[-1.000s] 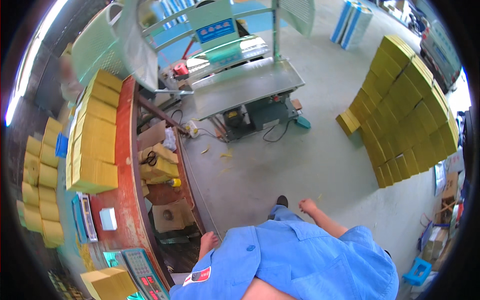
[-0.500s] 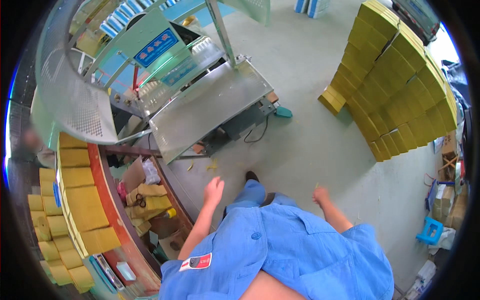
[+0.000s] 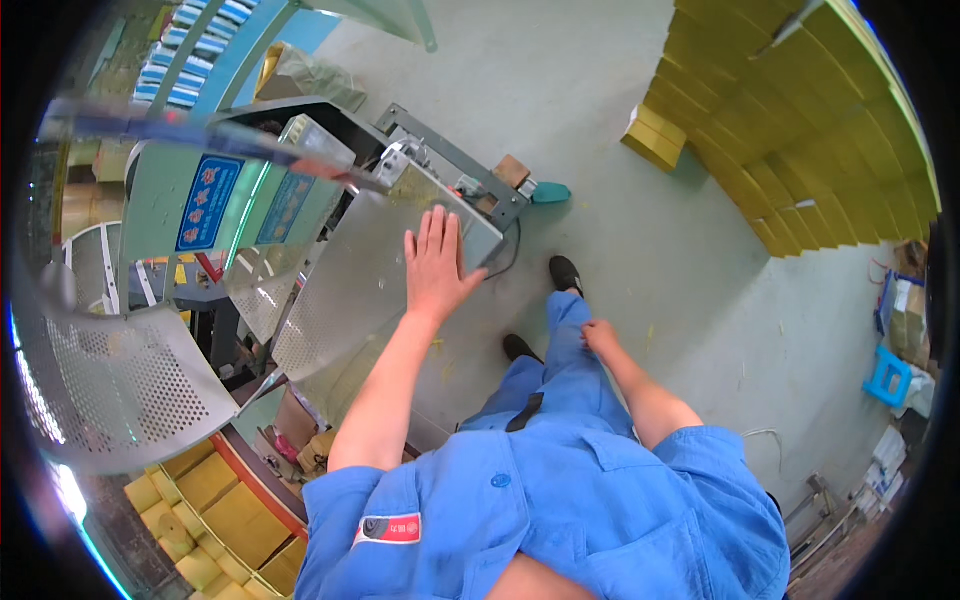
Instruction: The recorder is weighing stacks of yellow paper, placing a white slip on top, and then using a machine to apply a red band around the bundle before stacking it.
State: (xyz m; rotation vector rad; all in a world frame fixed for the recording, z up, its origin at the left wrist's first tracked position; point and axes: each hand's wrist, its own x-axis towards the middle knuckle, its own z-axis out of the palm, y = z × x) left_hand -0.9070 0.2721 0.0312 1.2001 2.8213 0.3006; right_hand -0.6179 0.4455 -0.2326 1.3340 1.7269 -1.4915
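My left hand [image 3: 436, 272] is stretched out over the bare metal table [image 3: 350, 265] of a pale green machine. Its fingers lie straight and close together, with the thumb apart and nothing held. Whether the palm touches the metal, I cannot tell. Low beside my right thigh hangs my right hand [image 3: 600, 338], its fingers loosely curled, with nothing visible in it. The machine's sloping green panel [image 3: 160, 205] carries blue labels, and a small metal mechanism [image 3: 405, 155] sits at the table's far corner.
A tall stack of yellow paper bundles [image 3: 790, 120] stands at the right, with one low bundle [image 3: 655, 138] by its foot. A perforated metal guard [image 3: 130, 385] juts out at the left. Nearby are more yellow bundles [image 3: 235, 520]. A blue stool [image 3: 887, 378] stands far right.
I have moved toward the machine, and its table is now under my left hand, which has reached forward. My right hand has come in beside my thigh. The wooden bench has slid toward the lower left.
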